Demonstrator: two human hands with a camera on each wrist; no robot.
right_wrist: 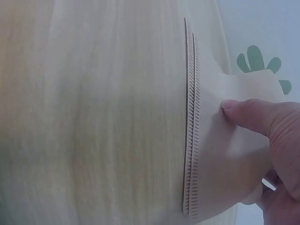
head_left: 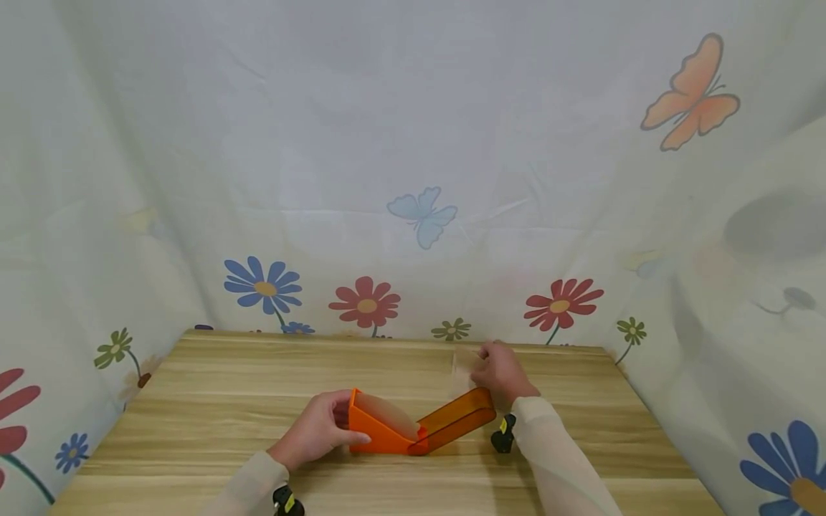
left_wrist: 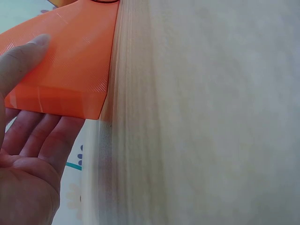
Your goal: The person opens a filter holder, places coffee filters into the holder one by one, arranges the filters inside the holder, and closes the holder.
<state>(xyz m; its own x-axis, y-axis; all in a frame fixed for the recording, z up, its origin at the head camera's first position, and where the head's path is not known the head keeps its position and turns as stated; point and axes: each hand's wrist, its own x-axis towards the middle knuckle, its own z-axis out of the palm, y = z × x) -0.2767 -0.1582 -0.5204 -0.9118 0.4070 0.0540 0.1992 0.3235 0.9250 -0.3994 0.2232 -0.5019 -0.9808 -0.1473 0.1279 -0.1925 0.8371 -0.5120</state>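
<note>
My left hand (head_left: 316, 432) grips an orange coffee filter holder (head_left: 379, 435) by its left end, thumb on the near side and fingers behind. The hinged amber see-through lid (head_left: 454, 421) is swung out to the right. Pale brown paper (head_left: 389, 413) shows inside the holder. Beyond the lid, my right hand (head_left: 506, 373) pinches pale brown paper coffee filters (head_left: 464, 364) over the tabletop. In the right wrist view, two crimped filter edges (right_wrist: 191, 122) lie side by side, and the thumb presses on the paper. The left wrist view shows the holder's orange side (left_wrist: 70, 56) under my thumb.
The wooden tabletop (head_left: 258, 365) runs back to a white curtain (head_left: 323, 143) printed with flowers and butterflies, which also hangs on both sides. A black wrist device (head_left: 503, 433) sits at my right sleeve, another (head_left: 287, 502) at the left.
</note>
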